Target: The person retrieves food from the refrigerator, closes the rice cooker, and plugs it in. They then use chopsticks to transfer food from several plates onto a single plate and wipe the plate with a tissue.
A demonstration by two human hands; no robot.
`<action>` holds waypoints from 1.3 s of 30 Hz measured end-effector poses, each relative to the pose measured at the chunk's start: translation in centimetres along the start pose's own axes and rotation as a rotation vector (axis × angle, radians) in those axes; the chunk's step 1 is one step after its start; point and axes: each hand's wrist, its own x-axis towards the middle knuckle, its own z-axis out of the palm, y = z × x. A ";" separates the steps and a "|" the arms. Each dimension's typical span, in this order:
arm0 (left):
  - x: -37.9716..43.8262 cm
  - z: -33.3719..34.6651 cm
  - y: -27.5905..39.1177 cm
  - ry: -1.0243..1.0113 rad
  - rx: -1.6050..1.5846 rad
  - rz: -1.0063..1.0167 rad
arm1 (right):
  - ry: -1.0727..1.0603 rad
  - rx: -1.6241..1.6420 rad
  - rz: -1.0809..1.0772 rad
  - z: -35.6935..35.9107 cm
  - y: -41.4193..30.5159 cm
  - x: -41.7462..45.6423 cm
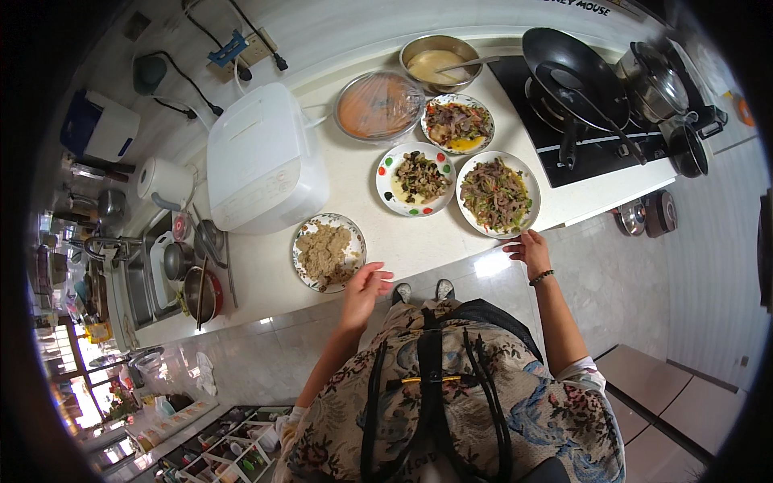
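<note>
My right hand (529, 252) is at the near rim of a white plate (497, 194) of sliced meat with chopped greens, by the counter's front edge; whether it grips the rim is unclear. My left hand (363, 294) holds nothing, its fingers apart, just right of a leaf-patterned plate (326, 252) of pale, lumpy food. Between them and farther back lies a dotted plate (416, 180) of meat and dark pieces. Behind it are a floral-rimmed plate (458, 123) of meat and peppers, a film-covered bowl (379, 106) with orange contents, and a steel bowl (441, 63) of pale liquid with a spoon.
A white countertop appliance (259, 160) stands at the left, before the sink (142, 284) and a red pot (203, 294) with chopsticks across it. On the right, a wok (577, 78) with a ladle rests on the black cooktop (580, 163), beside a lidded steel pot (655, 84).
</note>
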 end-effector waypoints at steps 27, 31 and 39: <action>9.9 4.7 -0.2 0.254 -0.237 -0.199 | -0.116 0.031 0.035 -1.2 -0.4 0.6; 9.2 4.5 -0.3 0.223 -0.256 -0.193 | -0.085 0.045 -0.029 -1.1 -0.3 0.9; 8.8 4.6 0.0 0.098 -0.153 -0.184 | 0.003 -0.041 -0.086 -1.3 -2.2 -0.5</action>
